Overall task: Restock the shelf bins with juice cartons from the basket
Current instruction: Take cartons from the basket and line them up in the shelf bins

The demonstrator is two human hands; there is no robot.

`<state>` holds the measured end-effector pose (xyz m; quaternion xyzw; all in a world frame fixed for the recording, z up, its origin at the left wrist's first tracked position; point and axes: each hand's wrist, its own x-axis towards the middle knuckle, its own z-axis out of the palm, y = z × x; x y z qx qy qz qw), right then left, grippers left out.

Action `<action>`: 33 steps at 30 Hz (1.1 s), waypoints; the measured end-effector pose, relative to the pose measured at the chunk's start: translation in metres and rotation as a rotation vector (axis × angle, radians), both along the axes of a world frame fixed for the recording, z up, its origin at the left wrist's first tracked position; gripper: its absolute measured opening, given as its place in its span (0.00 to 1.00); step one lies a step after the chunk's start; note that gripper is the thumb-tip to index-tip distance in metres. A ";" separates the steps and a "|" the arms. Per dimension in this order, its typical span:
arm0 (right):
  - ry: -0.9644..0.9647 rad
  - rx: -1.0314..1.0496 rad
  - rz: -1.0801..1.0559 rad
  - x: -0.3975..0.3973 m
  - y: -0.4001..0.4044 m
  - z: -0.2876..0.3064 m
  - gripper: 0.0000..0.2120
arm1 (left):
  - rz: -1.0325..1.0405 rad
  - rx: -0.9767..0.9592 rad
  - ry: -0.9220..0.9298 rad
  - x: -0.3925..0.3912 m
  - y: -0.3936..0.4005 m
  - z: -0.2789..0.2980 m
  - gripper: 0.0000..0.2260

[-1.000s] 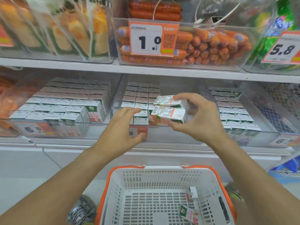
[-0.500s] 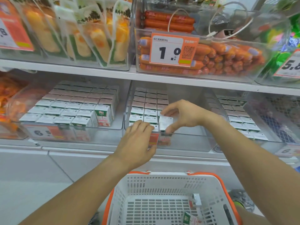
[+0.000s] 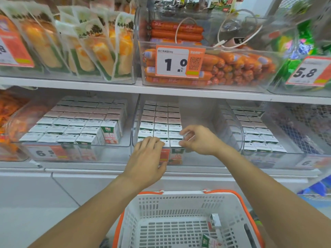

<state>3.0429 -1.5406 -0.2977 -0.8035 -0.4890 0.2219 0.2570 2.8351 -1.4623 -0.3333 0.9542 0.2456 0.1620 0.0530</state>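
Shop: stocked shelf bins (image 3: 132, 140), price tags (image 3: 179, 61), basket (image 3: 179, 203).

Both forearms are bare right up to the bottom edge of the view, with no sleeve, cuff or glove showing. The left hand (image 3: 146, 158), toward seven o'clock of centre, wears no ring or watch. The right hand (image 3: 200, 140), toward four o'clock, is just as plain, its wrist unadorned.

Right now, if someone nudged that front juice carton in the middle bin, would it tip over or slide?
The front carton looks boxy and flat-sided, so it would probably slide, not roll. Neighbouring cartons pack close behind it, so tipping backward seems unlikely. The open floor of the middle bin to its right leaves room to topple sideways.
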 end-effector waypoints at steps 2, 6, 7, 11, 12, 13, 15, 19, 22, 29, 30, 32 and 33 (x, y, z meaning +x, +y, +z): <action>-0.057 0.006 0.026 -0.004 -0.003 0.003 0.14 | 0.003 0.001 0.001 -0.001 -0.002 -0.001 0.22; -0.206 0.408 -0.072 -0.012 -0.032 0.001 0.09 | 0.012 0.007 -0.076 0.003 -0.006 0.000 0.20; -0.188 0.544 -0.099 -0.017 -0.047 -0.002 0.07 | 0.003 -0.002 -0.142 0.005 -0.009 0.002 0.18; -0.067 0.603 -0.132 -0.019 -0.115 -0.047 0.06 | -0.167 -0.080 -0.287 0.010 -0.031 -0.001 0.08; -0.018 0.516 -0.134 -0.013 -0.128 -0.065 0.08 | -0.222 -0.131 -0.249 0.012 -0.039 -0.007 0.06; 0.004 0.411 -0.111 -0.005 -0.136 -0.081 0.09 | -0.264 -0.197 -0.181 0.013 -0.044 -0.010 0.05; 0.009 0.131 -0.035 0.011 -0.149 -0.119 0.07 | -0.307 -0.320 0.018 0.021 -0.058 -0.026 0.04; 0.057 -0.185 0.012 0.028 -0.184 -0.194 0.06 | -0.268 -0.565 0.217 0.042 -0.097 -0.086 0.06; 0.115 -0.328 -0.019 0.029 -0.205 -0.230 0.08 | -0.201 -0.777 0.262 0.047 -0.128 -0.153 0.06; -0.004 -0.664 -0.010 0.022 -0.199 -0.293 0.28 | 0.013 -1.000 0.331 0.052 -0.184 -0.296 0.20; -0.026 -0.713 -0.003 0.023 -0.194 -0.301 0.32 | 0.033 -0.992 0.330 0.054 -0.189 -0.311 0.22; -0.030 -0.788 -0.014 0.027 -0.185 -0.314 0.38 | 0.047 -0.943 0.326 0.060 -0.195 -0.337 0.25; -0.027 -0.817 -0.025 0.030 -0.182 -0.320 0.40 | 0.030 -0.909 0.328 0.064 -0.195 -0.348 0.25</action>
